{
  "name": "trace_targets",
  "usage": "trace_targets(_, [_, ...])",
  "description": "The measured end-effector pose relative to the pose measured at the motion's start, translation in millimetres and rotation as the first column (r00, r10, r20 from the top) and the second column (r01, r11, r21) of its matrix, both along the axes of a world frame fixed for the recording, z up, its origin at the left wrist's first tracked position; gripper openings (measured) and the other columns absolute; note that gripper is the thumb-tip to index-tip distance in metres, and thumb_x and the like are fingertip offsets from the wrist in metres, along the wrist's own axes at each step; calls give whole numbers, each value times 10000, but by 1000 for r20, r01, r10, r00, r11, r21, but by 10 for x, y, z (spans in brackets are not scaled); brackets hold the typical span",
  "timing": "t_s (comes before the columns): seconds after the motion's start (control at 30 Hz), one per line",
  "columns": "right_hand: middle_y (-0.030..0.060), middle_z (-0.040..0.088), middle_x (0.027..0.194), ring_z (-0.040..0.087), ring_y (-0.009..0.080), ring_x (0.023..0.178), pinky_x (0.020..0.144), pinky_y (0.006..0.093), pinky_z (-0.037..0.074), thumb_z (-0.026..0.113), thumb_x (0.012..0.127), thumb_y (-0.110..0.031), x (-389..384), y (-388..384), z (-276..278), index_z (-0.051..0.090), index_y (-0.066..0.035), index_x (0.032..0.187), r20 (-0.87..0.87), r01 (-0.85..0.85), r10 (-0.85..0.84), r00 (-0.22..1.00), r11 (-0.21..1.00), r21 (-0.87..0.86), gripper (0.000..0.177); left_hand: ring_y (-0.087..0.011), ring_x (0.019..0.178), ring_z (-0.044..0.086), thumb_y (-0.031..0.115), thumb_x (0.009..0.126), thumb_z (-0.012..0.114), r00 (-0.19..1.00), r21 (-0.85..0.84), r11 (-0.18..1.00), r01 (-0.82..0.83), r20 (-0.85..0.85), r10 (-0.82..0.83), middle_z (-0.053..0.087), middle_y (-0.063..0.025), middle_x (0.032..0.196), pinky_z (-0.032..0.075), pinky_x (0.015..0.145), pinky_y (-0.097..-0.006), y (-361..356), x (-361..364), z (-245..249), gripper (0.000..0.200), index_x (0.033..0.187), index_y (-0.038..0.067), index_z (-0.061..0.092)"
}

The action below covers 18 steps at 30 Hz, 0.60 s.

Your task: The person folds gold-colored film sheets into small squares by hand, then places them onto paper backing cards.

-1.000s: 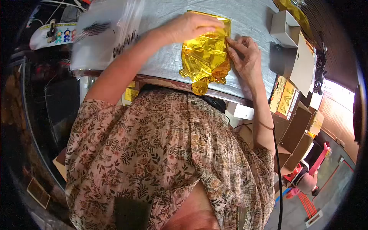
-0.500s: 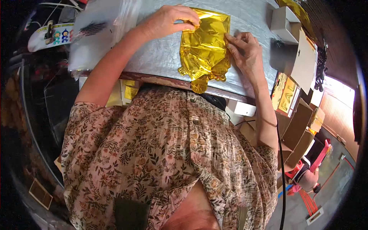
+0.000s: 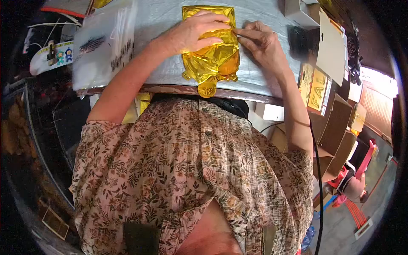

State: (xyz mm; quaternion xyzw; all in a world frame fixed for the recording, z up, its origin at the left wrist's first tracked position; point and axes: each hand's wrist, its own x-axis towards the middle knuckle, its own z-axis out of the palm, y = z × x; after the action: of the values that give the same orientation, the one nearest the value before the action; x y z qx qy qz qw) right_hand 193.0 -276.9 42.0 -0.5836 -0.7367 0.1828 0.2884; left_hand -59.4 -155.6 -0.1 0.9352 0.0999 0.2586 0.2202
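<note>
Left hand lies flat, palm down; right hand just beside it, fingertips pinched together.

The yellow packet reads "AL"; black print on the clear bags is illegible.

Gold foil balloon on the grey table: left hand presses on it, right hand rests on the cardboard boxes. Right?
No. The head view shows the right hand at the right edge of the gold foil balloon, fingers touching it. The left hand does press on it.

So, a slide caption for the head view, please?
Left hand presses a flat gold foil balloon on the grey table; right hand pinches its edge.
</note>
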Motion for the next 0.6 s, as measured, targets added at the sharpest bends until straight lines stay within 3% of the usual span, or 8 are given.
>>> trace_targets(0.1, [76, 705, 1177, 652, 258, 1038, 942, 343, 516, 725, 917, 19, 63, -2, 49, 803, -138, 1220, -153, -71, 65, 986, 997, -32, 350, -327, 1355, 582, 200, 964, 749, 999, -16, 1000, -15, -49, 14, 607, -107, 1483, 451, 1157, -435, -22, -14, 55, 460, 1399, 79, 664])
trace_targets(0.17, [54, 713, 1214, 626, 261, 1116, 1032, 380, 465, 708, 874, 59, 55, -32, 90, 803, -134, 1181, 56, -189, 184, 981, 975, 119, 375, -323, 1356, 582, 198, 964, 748, 999, -20, 1000, -16, -46, 16, 608, -102, 1483, 451, 1157, -433, -16, -14, 60, 459, 1401, 85, 664])
trace_targets(0.27, [19, 712, 1256, 602, 256, 1174, 1083, 410, 418, 687, 831, 95, 57, -54, 1, 797, -133, 1132, 118, -248, 236, 965, 963, 105, 393, -316, 1355, 585, 196, 962, 748, 998, -31, 999, -28, -50, 26, 611, -93, 1480, 452, 1156, -431, -34, -1, 64, 457, 1401, 97, 667])
trace_targets(0.53, [-17, 707, 1266, 608, 238, 1184, 1052, 409, 418, 713, 832, 69, 197, -5, -88, 801, -158, 1095, 73, -317, 310, 948, 939, 135, 358, -317, 1342, 592, 183, 950, 753, 999, -32, 999, -31, -46, 29, 621, -86, 1466, 457, 1152, -434, -33, -4, 102, 461, 1397, 108, 668])
trace_targets(0.6, [-19, 708, 1264, 608, 236, 1186, 1059, 412, 411, 718, 837, 57, 202, -1, -86, 802, -160, 1092, 86, -319, 309, 947, 938, 136, 345, -353, 1308, 591, 234, 927, 778, 999, -2, 1000, -20, -33, 20, 623, -127, 1436, 472, 1133, -454, -35, 0, 111, 484, 1371, 79, 668])
